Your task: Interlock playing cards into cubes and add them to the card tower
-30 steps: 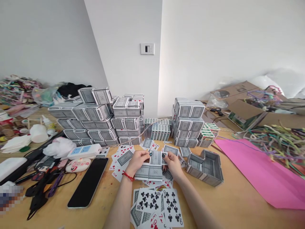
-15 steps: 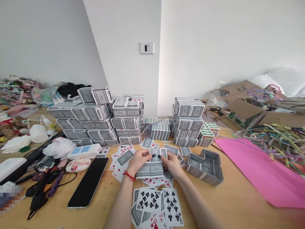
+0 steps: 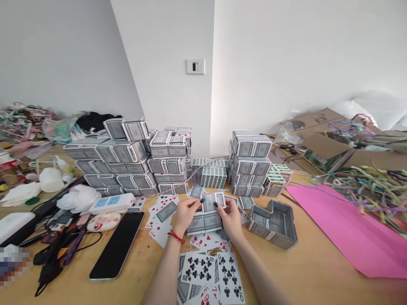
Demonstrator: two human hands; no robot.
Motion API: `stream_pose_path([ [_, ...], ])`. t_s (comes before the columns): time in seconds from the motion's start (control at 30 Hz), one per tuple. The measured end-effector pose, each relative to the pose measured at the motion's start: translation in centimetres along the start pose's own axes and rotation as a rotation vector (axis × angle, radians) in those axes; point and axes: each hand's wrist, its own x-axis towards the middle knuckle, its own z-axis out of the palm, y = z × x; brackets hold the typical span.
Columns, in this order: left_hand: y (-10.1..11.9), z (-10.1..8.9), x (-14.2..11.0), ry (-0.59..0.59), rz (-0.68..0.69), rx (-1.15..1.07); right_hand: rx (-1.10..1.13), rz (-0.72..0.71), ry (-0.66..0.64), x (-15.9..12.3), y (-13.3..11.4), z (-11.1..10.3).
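Between my two hands is a piece made of folded playing cards (image 3: 204, 223), with grey patterned backs outward. My left hand (image 3: 184, 217), with a red string bracelet on its wrist, pinches the piece's upper left corner, where a bit of a card face shows. My right hand (image 3: 231, 217) grips its right side, thumb on top and fingers mostly hidden behind. Loose playing cards lie around the hands, among them a ten of clubs (image 3: 197, 267) and a nine of clubs (image 3: 229, 277) nearer me. To the right sits an open-topped box built from folded cards (image 3: 272, 224).
Stacked card-covered blocks (image 3: 127, 150) rise at the back left, with another stack (image 3: 251, 163) at the back right. A black phone (image 3: 117, 245) and a white power strip (image 3: 112, 202) lie left. Pink paper (image 3: 349, 228) and a cardboard box (image 3: 352, 148) are right.
The card piece has shifted slightly right and tilted, its right side higher. My left thumb and fingers have moved from its top face to its upper left corner. My right hand keeps its hold.
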Motion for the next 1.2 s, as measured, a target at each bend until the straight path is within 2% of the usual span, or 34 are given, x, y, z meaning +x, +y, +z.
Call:
stream_pose_path([
  [0.07,0.2,0.1,0.0,0.058,0.051,0.011,-0.034,-0.034,0.027,-0.1,0.0,0.0],
  [0.13,0.1,0.1,0.0,0.067,0.057,0.016,-0.031,-0.017,0.015,-0.1,0.0,-0.1],
  [0.23,-0.3,0.4,-0.2,0.013,0.018,0.055,-0.012,0.04,-0.012,0.1,0.0,-0.2],
  [0.3,-0.3,0.6,-0.3,-0.024,0.052,0.139,-0.025,0.046,-0.002,0.3,0.0,-0.3],
  [0.4,0.3,0.8,-0.3,0.033,0.23,0.262,-0.01,0.024,0.089,0.4,0.1,-0.4],
  [0.47,1.0,0.8,-0.3,0.096,0.395,0.333,0.091,0.046,0.123,0.4,0.1,-0.5],
  [0.57,1.7,0.7,-0.3,0.155,0.556,0.445,0.311,0.197,0.006,0.4,-0.1,-0.5],
  [0.67,1.7,0.8,-0.6,0.179,0.577,0.513,0.476,0.355,-0.067,0.3,-0.6,-0.5],
  [0.77,1.2,1.1,-0.8,0.188,0.559,0.513,0.525,0.38,-0.107,0.2,-1.1,-0.5],
  [0.83,0.8,1.2,-0.8,0.174,0.527,0.439,0.512,0.344,-0.147,0.2,-1.1,-0.5],
  [0.9,0.4,1.0,-0.7,0.173,0.435,0.28,0.482,0.308,-0.141,0.3,-1.0,-0.6],
  [1.0,-0.2,0.5,-0.5,0.164,0.134,-0.07,0.427,0.268,-0.115,0.5,-0.6,-0.7],
  [1.1,-0.7,0.0,-0.5,-0.007,-0.154,-0.378,0.364,0.198,-0.123,0.5,-0.5,-0.6],
  [1.2,-0.9,0.0,-0.6,-0.214,-0.304,-0.456,0.276,0.16,-0.146,0.4,-0.5,-0.5],
])
